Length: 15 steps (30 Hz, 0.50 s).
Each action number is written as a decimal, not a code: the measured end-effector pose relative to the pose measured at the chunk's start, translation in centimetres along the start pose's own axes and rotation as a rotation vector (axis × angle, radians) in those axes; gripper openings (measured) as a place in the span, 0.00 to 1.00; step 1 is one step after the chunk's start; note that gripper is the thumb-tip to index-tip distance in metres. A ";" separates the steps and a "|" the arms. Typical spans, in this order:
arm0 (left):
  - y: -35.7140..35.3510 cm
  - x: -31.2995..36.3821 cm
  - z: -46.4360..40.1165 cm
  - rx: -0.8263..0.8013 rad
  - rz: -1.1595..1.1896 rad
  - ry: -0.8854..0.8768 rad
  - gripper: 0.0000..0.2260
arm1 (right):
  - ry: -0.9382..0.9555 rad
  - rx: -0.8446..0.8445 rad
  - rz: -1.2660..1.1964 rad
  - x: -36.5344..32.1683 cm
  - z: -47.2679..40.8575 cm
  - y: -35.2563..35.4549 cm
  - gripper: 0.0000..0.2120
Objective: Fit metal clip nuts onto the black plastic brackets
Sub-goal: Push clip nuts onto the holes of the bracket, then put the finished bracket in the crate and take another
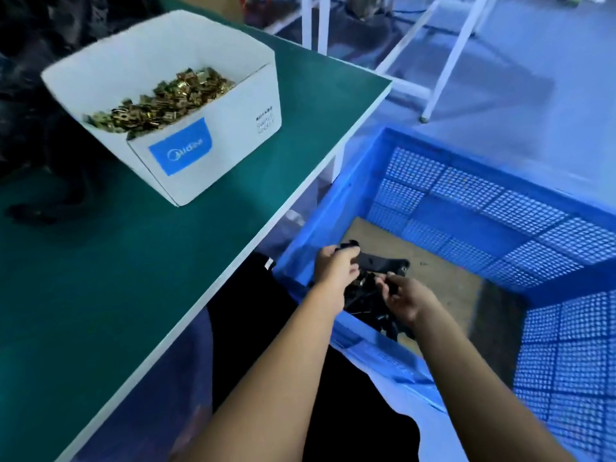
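Observation:
Both my hands reach down into a blue plastic crate (466, 181) beside the table. My left hand (335, 266) grips a black plastic bracket (383, 261) that sticks out to the right. My right hand (405, 300) has curled fingers that pinch something small and dark at the bracket's lower edge; I cannot tell what it is. More black brackets (370, 305) lie in a heap under the hands. A white cardboard box (206, 135) on the green table holds several brass-coloured clip nuts (160, 101).
The green table (116, 278) runs along the left, its white edge next to the crate. Dark bags (40, 105) lie at the far left. White frame legs (446, 61) stand on the floor beyond. The crate's bottom shows brown cardboard (443, 285).

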<state>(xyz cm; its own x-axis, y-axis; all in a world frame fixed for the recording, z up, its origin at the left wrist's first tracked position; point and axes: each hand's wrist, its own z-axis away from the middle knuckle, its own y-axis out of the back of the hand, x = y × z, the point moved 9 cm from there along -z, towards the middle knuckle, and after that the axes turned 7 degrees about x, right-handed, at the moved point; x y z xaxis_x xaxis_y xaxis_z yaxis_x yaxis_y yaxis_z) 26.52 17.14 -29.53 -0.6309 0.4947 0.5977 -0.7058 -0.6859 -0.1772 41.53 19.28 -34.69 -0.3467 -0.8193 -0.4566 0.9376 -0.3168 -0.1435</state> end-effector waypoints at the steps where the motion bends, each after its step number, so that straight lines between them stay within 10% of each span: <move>1: 1.4 -1.1 -0.7 0.049 -0.055 0.015 0.09 | -0.029 0.029 -0.023 0.9 -0.6 0.4 0.07; 6: 2.2 -1.0 -1.6 0.105 -0.418 -0.084 0.31 | -0.075 0.064 -0.155 2.0 -1.6 -0.3 0.18; 10: 1.9 2.1 -0.3 0.158 -0.519 -0.310 0.10 | -0.048 0.096 -0.123 1.2 -0.7 -1.8 0.16; 15: -1.7 12.1 6.5 0.146 -0.535 -0.828 0.10 | 0.400 0.109 -0.067 -5.5 5.8 -6.4 0.09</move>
<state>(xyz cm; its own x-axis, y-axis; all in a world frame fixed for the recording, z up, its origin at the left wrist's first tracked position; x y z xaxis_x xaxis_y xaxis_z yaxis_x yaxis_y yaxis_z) 22.22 20.84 -16.89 0.2220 0.2677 0.9376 -0.7497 -0.5679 0.3397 37.27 23.09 -26.15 -0.3492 -0.5518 -0.7574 0.8975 -0.4294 -0.1009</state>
